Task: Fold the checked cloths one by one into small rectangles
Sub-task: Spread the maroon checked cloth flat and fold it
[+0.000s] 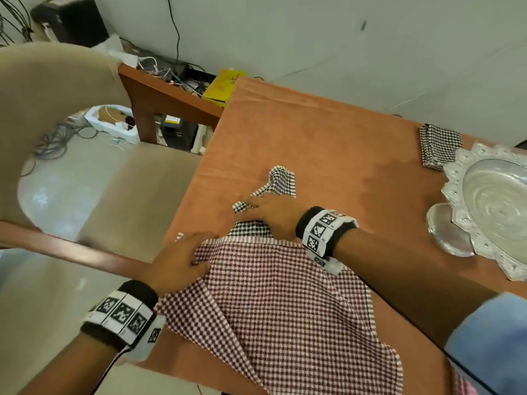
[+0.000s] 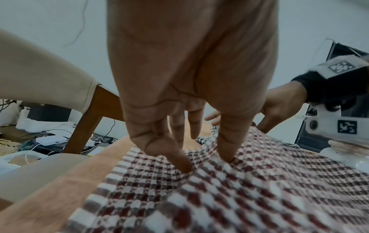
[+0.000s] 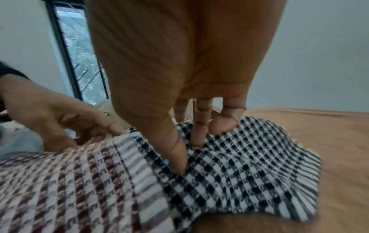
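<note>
A red-checked cloth (image 1: 285,309) (image 2: 259,189) (image 3: 60,189) lies spread over the near part of the orange table (image 1: 313,124), hanging over the front edge. My left hand (image 1: 196,249) (image 2: 205,160) presses on its far left corner with straight fingers, and the fabric wrinkles under them. Just beyond it lies a crumpled black-checked cloth (image 1: 281,181) (image 3: 249,157), partly under the red one's far edge. My right hand (image 1: 265,215) (image 3: 189,154) rests on it, with thumb and forefinger pinching a fold. A folded black-checked cloth (image 1: 440,146) sits at the far right.
An ornate silver dish (image 1: 496,206) on a glass foot stands at the table's right edge, beside the folded cloth. A beige chair (image 1: 57,81) stands left of the table. A yellow box (image 1: 222,86) and cables lie on a shelf behind the far left corner.
</note>
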